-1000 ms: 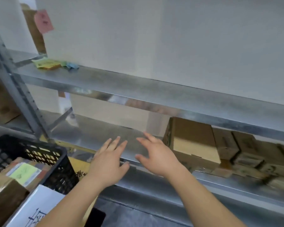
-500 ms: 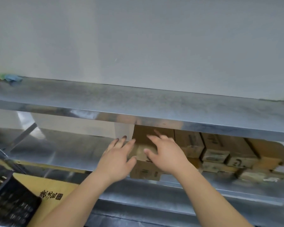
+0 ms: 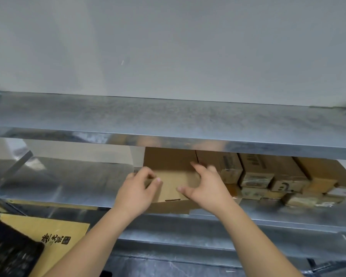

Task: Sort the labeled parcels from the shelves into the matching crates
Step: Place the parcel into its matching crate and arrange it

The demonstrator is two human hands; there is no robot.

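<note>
A brown cardboard parcel (image 3: 171,176) lies on the lower metal shelf (image 3: 68,184), its front edge jutting past the shelf lip. My left hand (image 3: 137,188) grips its left side with curled fingers. My right hand (image 3: 205,186) holds its right front corner, thumb on top. No label shows on the parcel's visible faces. To its right, several more brown parcels (image 3: 266,172) are packed in a row on the same shelf, partly hidden under the upper shelf (image 3: 168,120).
A black plastic crate (image 3: 10,250) sits at the bottom left, with a flat yellow-brown carton (image 3: 48,234) bearing black print beside it. The left half of the lower shelf is bare metal. A white wall rises behind the shelving.
The view has swung right and up, the crate sliding out of frame. Both hands reached forward from the bare shelf and closed on the leftmost parcel, which has slid toward the shelf's front edge.
</note>
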